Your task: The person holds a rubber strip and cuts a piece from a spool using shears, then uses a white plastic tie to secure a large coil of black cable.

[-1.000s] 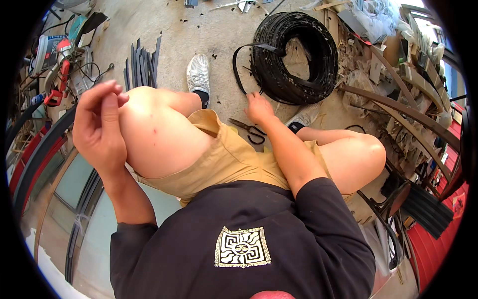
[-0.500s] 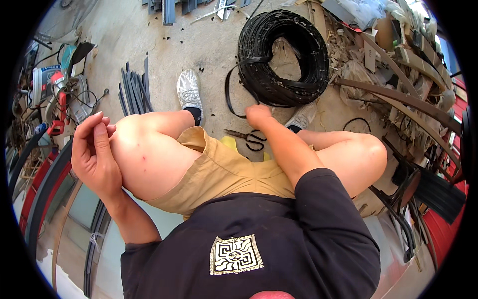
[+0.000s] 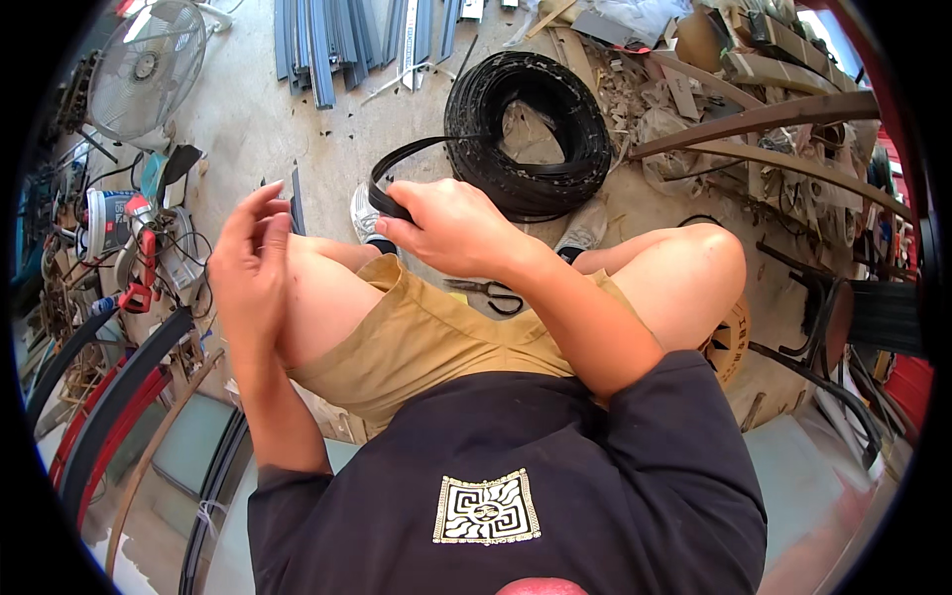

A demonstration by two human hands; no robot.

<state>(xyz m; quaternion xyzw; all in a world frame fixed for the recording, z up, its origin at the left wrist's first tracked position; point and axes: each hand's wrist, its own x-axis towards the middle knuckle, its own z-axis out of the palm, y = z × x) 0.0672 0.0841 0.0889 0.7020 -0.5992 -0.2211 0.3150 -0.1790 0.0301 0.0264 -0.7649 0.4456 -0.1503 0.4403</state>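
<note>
My right hand (image 3: 454,230) is closed on the free end of a flat black strip (image 3: 381,167), which it holds above the gap between my knees. From there the strip loops up and over to a large black coil (image 3: 587,134) lying on the floor ahead, by my right shoe. My left hand (image 3: 248,263) is raised over my left knee, fingers loosely stretched and apart, with nothing in it. Scissors (image 3: 483,287) with black handles lie on the floor below my right hand. Dark cut strips (image 3: 297,203) show beyond my left hand, mostly hidden by it.
Long grey profiles (image 3: 319,55) lie at the far edge, with a standing fan (image 3: 145,67) to their left. A red-handled tool (image 3: 142,238) and cables crowd the left. On the right, scrap is heaped beneath long curved brown strips (image 3: 759,123).
My right hand has risen from beside the coil and come left and nearer, bringing the strip's end with it. My left hand has shifted right, its fingers straighter. The view has tilted.
</note>
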